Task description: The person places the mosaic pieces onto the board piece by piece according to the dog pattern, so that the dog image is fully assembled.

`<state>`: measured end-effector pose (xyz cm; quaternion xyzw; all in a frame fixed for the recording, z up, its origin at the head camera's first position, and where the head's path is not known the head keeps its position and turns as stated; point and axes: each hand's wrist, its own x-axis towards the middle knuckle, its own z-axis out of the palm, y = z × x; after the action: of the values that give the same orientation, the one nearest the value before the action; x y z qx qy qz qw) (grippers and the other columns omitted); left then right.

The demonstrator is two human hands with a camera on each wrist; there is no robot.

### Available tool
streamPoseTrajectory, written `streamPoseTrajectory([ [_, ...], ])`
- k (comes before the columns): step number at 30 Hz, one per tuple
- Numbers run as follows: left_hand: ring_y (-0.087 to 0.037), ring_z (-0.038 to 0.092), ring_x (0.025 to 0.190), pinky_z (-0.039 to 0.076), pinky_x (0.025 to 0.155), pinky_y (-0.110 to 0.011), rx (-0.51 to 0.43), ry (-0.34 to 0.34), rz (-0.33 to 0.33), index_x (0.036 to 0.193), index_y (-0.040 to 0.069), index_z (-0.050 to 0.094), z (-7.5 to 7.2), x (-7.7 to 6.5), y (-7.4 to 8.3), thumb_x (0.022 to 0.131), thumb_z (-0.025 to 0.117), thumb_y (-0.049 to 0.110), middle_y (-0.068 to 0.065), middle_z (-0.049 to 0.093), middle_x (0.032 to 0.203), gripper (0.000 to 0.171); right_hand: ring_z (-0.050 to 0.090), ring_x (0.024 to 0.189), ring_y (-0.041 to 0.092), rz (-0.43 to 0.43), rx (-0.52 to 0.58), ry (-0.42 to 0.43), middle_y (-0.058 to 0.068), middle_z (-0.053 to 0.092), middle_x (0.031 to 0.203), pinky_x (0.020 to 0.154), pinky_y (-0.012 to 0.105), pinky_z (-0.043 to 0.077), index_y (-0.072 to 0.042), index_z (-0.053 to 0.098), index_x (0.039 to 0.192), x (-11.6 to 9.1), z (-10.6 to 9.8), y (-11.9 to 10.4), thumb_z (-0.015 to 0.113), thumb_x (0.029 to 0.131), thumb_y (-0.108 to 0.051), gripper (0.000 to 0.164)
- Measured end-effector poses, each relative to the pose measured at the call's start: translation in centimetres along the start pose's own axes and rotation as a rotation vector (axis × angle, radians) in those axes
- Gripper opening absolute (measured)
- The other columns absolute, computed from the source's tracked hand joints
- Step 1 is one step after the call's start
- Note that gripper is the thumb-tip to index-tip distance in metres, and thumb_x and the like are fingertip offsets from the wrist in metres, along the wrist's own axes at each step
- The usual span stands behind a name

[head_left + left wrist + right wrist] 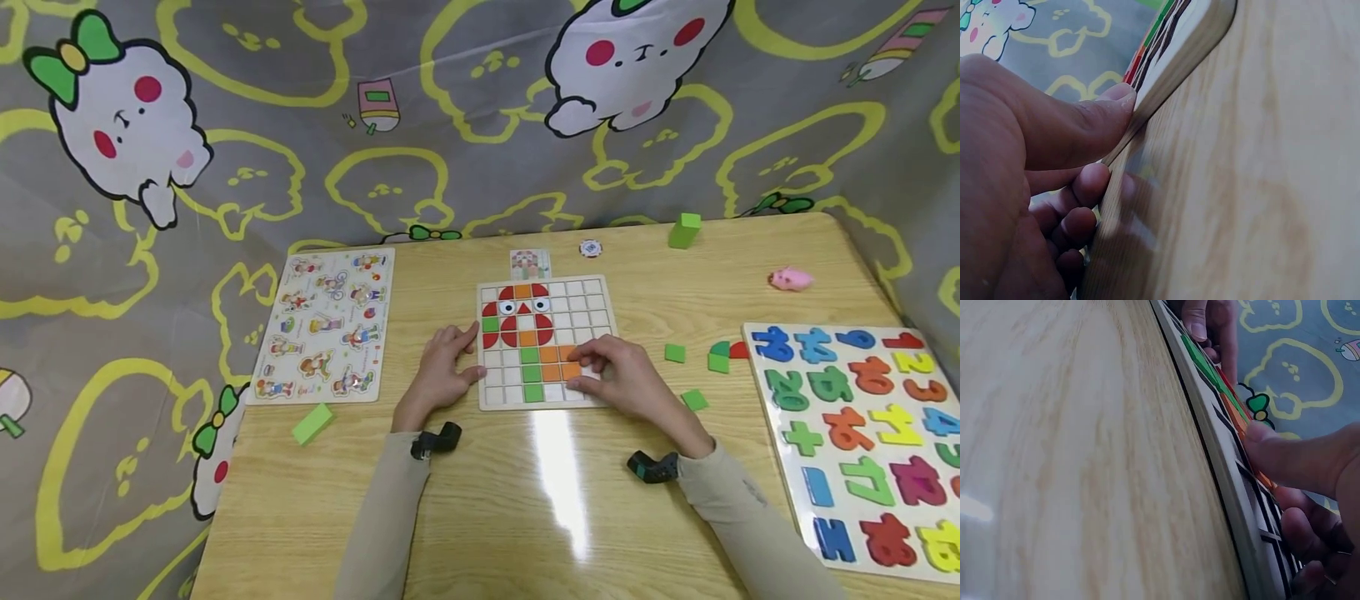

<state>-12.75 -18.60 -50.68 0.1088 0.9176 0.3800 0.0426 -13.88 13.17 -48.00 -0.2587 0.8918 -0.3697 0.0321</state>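
Observation:
A white mosaic board [585, 321] with a square grid lies mid-table, filled partly with red, orange and green tiles and two eye pieces. My left hand [441, 375] touches its left edge with thumb and index finger; the left wrist view shows the thumb [1094, 122] against the rim. Over the lower right of the grid, my right hand [618, 379] has its fingertips and thumb around an orange tile [572, 372], apart from each other. That tile lies among other orange tiles beside a green column [531, 374]. The fingers partly cover the squares there.
Loose green tiles [675, 353] lie right of the board, near a red piece [738, 350]. A number puzzle [813, 521] stands far right, a figure puzzle [330, 340] left. Green blocks [312, 424], a pink pig toy [791, 279], a picture card [530, 264] and a round chip [590, 248] surround the board.

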Motion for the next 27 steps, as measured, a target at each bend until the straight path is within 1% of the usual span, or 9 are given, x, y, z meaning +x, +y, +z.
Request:
streamPoseTrajectory([
  [6,-0.017,0.038,0.092,0.028,0.086,-0.034,0.010,-0.003,0.011,0.152,0.013,0.040,-0.1,0.1,-0.2,0.086,0.075,0.026,0.001,0.047,0.098,0.076,0.056,0.075,0.012,0.021,-0.009,-0.001,-0.002,0.067,0.090,0.067,0.028,0.046,-0.014,0.075,0.101,0.1,0.2,-0.2,0.082,0.081,-0.020,0.022],
  [10,-0.017,0.038,0.092,0.028,0.086,-0.034,0.010,-0.008,0.007,0.152,0.013,0.039,-0.1,0.1,-0.3,0.086,0.074,0.027,0.001,0.047,0.098,0.076,0.057,0.074,0.012,0.024,-0.023,0.010,-0.001,0.067,0.088,0.067,0.029,0.046,-0.013,0.076,0.099,0.3,0.2,-0.4,0.083,0.079,-0.019,0.021],
  [14,-0.018,0.037,0.092,0.028,0.086,-0.034,0.012,-0.009,0.000,0.152,0.013,0.040,0.1,0.1,-0.1,0.086,0.074,0.027,0.000,0.048,0.099,0.075,0.057,0.072,0.010,-0.007,-0.002,0.013,-0.001,0.067,0.086,0.064,0.026,0.046,-0.013,0.077,0.098,0.1,-0.5,-0.2,0.085,0.077,-0.019,0.023],
  [17,-0.018,0.038,0.092,0.028,0.086,-0.035,0.005,-0.009,-0.001,0.152,0.013,0.040,0.2,0.2,0.1,0.087,0.074,0.027,0.000,0.048,0.099,0.075,0.057,0.071,0.010,-0.020,0.014,0.022,-0.002,0.067,0.084,0.062,0.024,0.045,-0.011,0.077,0.100,-0.3,-2.3,0.3,0.084,0.078,-0.017,0.024],
  [19,-0.018,0.038,0.093,0.028,0.086,-0.035,0.001,-0.012,-0.002,0.152,0.013,0.040,0.2,0.2,0.2,0.087,0.074,0.026,0.000,0.048,0.099,0.075,0.058,0.071,0.011,-0.004,-0.017,0.047,-0.001,0.068,0.084,0.061,0.023,0.045,-0.010,0.077,0.102,-0.9,-4.2,1.0,0.083,0.079,-0.015,0.024],
  [21,-0.018,0.038,0.093,0.028,0.086,-0.035,-0.003,-0.015,-0.010,0.152,0.014,0.039,0.3,0.1,0.3,0.087,0.074,0.026,0.001,0.048,0.099,0.075,0.059,0.072,0.014,0.045,-0.093,0.085,0.000,0.068,0.085,0.061,0.024,0.044,-0.010,0.077,0.103,-1.5,-6.5,1.7,0.081,0.081,-0.012,0.023],
  [23,-0.017,0.038,0.093,0.029,0.086,-0.035,0.000,-0.017,-0.020,0.152,0.015,0.039,0.2,0.1,0.4,0.086,0.074,0.026,0.001,0.048,0.099,0.075,0.061,0.074,0.017,0.109,-0.187,0.115,0.003,0.069,0.087,0.061,0.028,0.042,-0.011,0.077,0.104,-2.3,-8.7,2.7,0.080,0.082,-0.009,0.022],
  [25,-0.017,0.039,0.093,0.029,0.085,-0.034,0.002,-0.014,-0.030,0.152,0.015,0.039,0.1,0.0,0.3,0.086,0.074,0.025,0.002,0.048,0.099,0.075,0.062,0.075,0.023,0.181,-0.258,0.124,0.009,0.069,0.090,0.059,0.031,0.041,-0.009,0.077,0.104,-3.2,-10.7,3.7,0.078,0.082,-0.006,0.022],
  [27,-0.017,0.039,0.093,0.029,0.085,-0.035,-0.003,-0.008,-0.032,0.152,0.015,0.040,0.0,-0.1,0.4,0.086,0.075,0.025,0.002,0.048,0.098,0.075,0.062,0.076,0.028,0.245,-0.309,0.120,0.015,0.068,0.091,0.059,0.035,0.040,-0.006,0.077,0.104,-4.0,-12.2,4.7,0.075,0.083,-0.002,0.022],
])
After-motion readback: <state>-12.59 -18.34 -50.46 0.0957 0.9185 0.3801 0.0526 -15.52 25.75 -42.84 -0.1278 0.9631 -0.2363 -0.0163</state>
